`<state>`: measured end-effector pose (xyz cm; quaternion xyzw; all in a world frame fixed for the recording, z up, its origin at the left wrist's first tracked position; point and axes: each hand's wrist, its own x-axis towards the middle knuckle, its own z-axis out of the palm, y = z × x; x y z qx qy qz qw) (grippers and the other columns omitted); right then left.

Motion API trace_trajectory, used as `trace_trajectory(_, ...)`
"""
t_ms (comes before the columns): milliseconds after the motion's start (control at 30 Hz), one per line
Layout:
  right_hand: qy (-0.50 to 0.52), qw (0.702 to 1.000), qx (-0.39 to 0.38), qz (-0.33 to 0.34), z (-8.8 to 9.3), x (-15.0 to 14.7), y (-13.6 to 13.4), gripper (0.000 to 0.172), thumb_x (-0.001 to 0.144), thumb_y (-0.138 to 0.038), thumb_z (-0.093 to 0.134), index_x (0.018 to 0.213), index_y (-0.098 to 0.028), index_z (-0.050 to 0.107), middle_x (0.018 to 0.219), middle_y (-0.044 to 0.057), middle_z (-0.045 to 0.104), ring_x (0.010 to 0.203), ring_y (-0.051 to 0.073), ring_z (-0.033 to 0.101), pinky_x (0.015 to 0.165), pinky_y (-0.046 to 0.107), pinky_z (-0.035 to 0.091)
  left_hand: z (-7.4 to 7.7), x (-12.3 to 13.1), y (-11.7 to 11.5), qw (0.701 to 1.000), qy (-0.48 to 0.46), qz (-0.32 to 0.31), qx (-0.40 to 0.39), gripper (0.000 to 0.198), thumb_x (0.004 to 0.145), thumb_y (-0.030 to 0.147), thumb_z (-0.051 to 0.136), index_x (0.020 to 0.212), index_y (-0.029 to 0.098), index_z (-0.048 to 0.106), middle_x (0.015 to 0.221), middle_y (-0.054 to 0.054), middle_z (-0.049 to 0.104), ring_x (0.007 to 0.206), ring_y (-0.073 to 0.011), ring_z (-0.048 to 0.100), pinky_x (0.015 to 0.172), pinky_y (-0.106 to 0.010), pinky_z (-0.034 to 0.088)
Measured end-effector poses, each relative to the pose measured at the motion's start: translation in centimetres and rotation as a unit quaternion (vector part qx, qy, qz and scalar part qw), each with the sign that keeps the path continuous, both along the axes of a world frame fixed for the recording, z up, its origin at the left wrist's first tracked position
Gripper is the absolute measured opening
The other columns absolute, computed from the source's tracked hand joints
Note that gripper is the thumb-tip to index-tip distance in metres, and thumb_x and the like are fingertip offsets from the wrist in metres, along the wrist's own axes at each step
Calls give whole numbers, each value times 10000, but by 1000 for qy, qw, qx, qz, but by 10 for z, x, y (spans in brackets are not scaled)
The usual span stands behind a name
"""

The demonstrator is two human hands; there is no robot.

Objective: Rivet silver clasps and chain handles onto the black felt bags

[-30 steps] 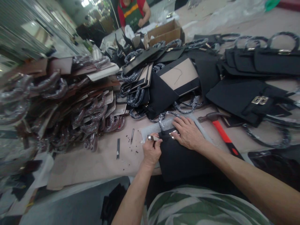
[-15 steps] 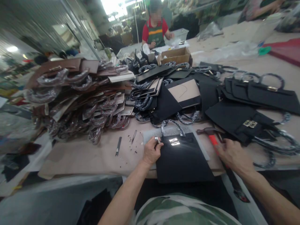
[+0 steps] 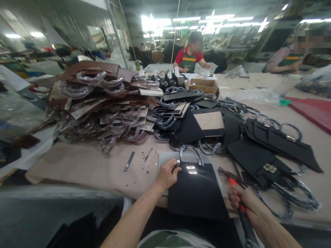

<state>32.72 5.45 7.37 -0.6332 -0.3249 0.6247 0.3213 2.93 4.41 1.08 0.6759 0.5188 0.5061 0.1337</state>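
Note:
A black handbag panel [image 3: 196, 196] lies flat before me, with a shiny gold-coloured metal fitting [image 3: 191, 169] near its top and a plastic-wrapped handle [image 3: 190, 148]. A translucent sheet [image 3: 168, 156] shows under its upper part. My left hand [image 3: 167, 175] is closed at the panel's upper left edge, thumb on top; a silver ring-like piece shows at the fingers. To the right of the panel, my right hand [image 3: 241, 199] wraps around the red and black handle of a claw hammer [image 3: 232, 181]. The hammer's head points away from me.
Left of the panel lie a flat dark tool [image 3: 129, 162], a thin metal rod [image 3: 148, 155] and several tiny dark bits. Brown bag parts [image 3: 103, 103] are piled at left; black handbags [image 3: 258, 158] lie behind and right. A cardboard box [image 3: 204, 86] and two people are farther back.
My right hand has closed around the hammer's handle, where before it was reaching along it near the head. The view has tilted up; my left hand stays at the panel's edge.

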Motion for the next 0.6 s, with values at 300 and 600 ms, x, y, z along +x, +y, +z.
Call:
trace_trajectory(300,-324,831,409,195,119,-76,-2,406,970,-588,364,833,-238,518,611,13,545,500,158,497,493,286,343,-6,0,0,1000,12,5,-12,66,899,139,576,882,189,614,861,-50,678,841,-191,669,776,-308,554)
trace_trajectory(600,-441,730,475,216,135,-79,-6,398,1024,-493,256,809,-255,491,562,33,494,463,186,444,517,320,255,-7,0,0,1000,11,8,-10,55,893,150,586,880,192,619,869,-55,686,846,-194,681,780,-312,563)
